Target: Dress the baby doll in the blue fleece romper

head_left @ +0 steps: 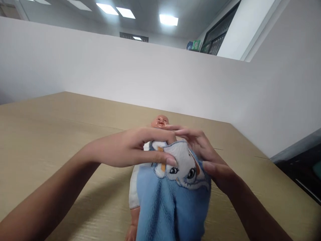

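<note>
A baby doll (pixel 159 121) lies on its back on the wooden table (pixel 62 134), head pointing away from me. A blue towel (pixel 170 204) with a white embroidered animal face covers its body; a bare arm and part of a white garment show at the left. My left hand (pixel 135 147) pinches the towel's upper edge between thumb and fingers over the doll's chest. From the right, my right hand (pixel 203 150) grips the same edge, thumb on the cloth and fingers curled over the top near the doll's chin.
A white partition wall (pixel 125 73) runs along the table's far edge and right side. A dark object (pixel 301 167) sits beyond the table's right edge. Ceiling lights show above the partition.
</note>
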Demonstrator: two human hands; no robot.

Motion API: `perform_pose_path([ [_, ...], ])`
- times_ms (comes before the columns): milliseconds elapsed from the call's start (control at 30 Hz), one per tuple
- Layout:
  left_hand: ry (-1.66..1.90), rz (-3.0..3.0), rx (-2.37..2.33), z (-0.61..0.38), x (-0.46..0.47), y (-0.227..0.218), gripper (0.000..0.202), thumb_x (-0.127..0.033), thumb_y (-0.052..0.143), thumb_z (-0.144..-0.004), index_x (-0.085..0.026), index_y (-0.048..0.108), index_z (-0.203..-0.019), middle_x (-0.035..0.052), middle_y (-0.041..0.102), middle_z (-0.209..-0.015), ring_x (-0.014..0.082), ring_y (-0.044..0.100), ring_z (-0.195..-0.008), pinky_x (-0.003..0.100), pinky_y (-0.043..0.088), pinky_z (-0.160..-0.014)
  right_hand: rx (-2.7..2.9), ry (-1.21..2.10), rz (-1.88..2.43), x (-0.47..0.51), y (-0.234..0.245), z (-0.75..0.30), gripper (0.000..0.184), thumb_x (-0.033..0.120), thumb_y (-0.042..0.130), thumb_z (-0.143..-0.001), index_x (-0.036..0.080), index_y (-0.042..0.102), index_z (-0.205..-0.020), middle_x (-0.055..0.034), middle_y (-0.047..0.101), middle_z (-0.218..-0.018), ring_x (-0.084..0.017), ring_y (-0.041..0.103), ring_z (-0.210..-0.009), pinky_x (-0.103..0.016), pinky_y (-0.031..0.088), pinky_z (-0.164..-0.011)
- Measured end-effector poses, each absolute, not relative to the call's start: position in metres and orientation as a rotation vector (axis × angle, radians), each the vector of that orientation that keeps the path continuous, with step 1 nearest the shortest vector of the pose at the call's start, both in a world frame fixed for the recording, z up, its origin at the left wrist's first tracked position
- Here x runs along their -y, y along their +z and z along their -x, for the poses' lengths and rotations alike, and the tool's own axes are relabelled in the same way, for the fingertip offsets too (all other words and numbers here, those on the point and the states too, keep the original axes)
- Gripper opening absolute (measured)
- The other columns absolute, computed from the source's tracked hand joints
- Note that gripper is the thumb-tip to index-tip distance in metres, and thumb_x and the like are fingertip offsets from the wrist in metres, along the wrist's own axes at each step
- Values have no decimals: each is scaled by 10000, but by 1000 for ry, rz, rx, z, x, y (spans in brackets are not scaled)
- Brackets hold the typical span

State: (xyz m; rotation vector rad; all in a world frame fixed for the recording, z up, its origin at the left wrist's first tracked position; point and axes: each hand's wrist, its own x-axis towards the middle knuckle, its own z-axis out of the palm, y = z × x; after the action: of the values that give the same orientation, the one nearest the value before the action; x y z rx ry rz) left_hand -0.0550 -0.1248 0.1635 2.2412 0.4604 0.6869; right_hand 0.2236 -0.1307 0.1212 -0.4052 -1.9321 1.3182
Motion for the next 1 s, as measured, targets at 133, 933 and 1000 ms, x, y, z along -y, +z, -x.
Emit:
perform_pose_path([
  [133,686,-2266,-611,53,116,177,191,-413,716,-1086,-226,741,-1111,-14,725,-897,129,692,-824,192,550,-725,2175,1308,599,103,131,-216,621,467,752,-1035,283,527,-1583,-108,657,-1473,-297,622,-1370,-452,505,-1168],
  [933,577,-2266,-445,70,64,138,152,-309,811,-1006,-198,733,-1076,-3,710,-927,147,666,-849,209,562,-743,1573,1206,235,76,136,-249,363,478,909,-904,295,613,-797,85,389,-593,-118,349,-487,-263,380,-483],
  [1000,630,-2260,-415,68,67,138,141,-283,804,-1012,-183,705,-1028,-26,658,-859,117,622,-789,175,532,-692,1509,1229,211,74,135,-240,397,489,863,-938,291,562,-770,88,304,-594,-117,288,-458,-257,340,-433],
])
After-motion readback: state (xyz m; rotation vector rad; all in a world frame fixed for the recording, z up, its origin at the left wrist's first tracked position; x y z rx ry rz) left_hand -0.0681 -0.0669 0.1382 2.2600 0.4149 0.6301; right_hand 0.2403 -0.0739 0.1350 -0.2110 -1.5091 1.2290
